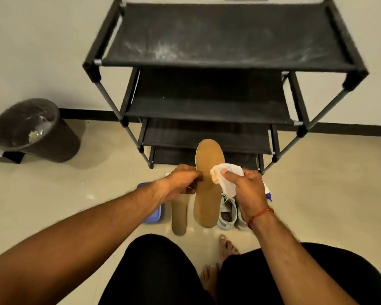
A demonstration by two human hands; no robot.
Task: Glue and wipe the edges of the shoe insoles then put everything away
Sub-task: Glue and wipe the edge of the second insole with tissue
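Pinching insole [208,194] edge, left grip [180,183], tissue [228,172] in right grip [248,188] opposite

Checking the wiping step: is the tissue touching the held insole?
Touching. The head view shows the tissue, bunched in the right hand, pressed against the edge of the insole.

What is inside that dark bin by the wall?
The bin holds a few pale crumpled scraps at the bottom, too blurred to identify. Its near wall hides the rest.
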